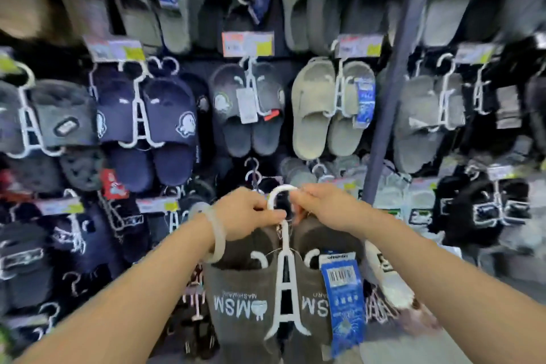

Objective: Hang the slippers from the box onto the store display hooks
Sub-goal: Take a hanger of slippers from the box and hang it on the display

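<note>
At lower centre, a grey MSM slipper pair (266,298) is held up — its white hanger hook (277,195) pinched by left hand (248,213) and right hand (325,207); a free display hook is judged needed next.

I'm looking at a shop, footwear aisle, display wall (295,50) packed with rows of slippers (313,106) on white plastic hangers (139,115), price labels (247,44) above each hook, blue barcode tags (365,100) on pairs, dark upright pole (393,91) dividing sections
</note>
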The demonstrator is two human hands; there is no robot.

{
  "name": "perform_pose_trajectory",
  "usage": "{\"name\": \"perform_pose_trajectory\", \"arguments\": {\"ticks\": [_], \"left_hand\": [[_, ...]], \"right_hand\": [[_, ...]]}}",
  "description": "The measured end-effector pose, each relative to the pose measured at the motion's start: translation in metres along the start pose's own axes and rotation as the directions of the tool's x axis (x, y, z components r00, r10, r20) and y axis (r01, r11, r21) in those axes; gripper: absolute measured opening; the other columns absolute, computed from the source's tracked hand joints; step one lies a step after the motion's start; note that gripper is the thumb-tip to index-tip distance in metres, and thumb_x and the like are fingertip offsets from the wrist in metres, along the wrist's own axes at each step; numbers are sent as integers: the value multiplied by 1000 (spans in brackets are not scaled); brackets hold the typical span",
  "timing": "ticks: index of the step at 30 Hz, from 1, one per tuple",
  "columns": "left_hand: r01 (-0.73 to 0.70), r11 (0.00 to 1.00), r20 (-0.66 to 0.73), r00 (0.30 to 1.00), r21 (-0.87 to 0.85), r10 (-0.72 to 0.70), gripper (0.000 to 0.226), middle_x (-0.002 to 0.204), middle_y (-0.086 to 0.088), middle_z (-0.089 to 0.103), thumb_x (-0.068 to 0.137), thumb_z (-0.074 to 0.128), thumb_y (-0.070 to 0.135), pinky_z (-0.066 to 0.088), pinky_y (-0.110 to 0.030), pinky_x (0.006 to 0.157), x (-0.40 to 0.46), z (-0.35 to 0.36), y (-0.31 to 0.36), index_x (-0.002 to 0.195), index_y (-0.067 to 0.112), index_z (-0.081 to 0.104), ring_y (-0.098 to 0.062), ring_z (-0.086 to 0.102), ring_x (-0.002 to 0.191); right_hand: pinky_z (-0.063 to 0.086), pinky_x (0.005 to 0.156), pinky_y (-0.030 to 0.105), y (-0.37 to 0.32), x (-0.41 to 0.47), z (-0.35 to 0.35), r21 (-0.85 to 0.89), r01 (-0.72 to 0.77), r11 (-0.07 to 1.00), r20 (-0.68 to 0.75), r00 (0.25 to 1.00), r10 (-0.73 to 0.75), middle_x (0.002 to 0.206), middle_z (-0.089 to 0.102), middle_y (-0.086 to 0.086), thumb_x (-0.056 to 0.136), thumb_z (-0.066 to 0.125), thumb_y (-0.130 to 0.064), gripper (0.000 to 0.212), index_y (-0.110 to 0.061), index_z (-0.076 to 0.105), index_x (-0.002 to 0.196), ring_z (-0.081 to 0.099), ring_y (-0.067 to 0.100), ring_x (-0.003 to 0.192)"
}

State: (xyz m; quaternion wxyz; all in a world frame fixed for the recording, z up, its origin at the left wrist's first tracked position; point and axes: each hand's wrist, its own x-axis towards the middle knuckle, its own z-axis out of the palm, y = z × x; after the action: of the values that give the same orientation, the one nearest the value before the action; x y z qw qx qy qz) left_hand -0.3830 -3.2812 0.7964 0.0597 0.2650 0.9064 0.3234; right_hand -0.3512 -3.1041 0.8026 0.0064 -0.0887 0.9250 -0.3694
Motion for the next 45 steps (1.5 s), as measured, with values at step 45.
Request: {"name": "perform_pose_trajectory", "arguments": {"ticks": [45], "left_hand": [[-25,997,-370,927,74,51,45,53,0,34,92,53,29,25,-24,53,-58,-198,57,51,16,42,-7,31,47]], "right_hand": [[41,78,30,-196,39,-62,-165,292,942,-135,939,-315,96,70,11,96,41,-40,38,-16,62,75,53,15,79]]}}
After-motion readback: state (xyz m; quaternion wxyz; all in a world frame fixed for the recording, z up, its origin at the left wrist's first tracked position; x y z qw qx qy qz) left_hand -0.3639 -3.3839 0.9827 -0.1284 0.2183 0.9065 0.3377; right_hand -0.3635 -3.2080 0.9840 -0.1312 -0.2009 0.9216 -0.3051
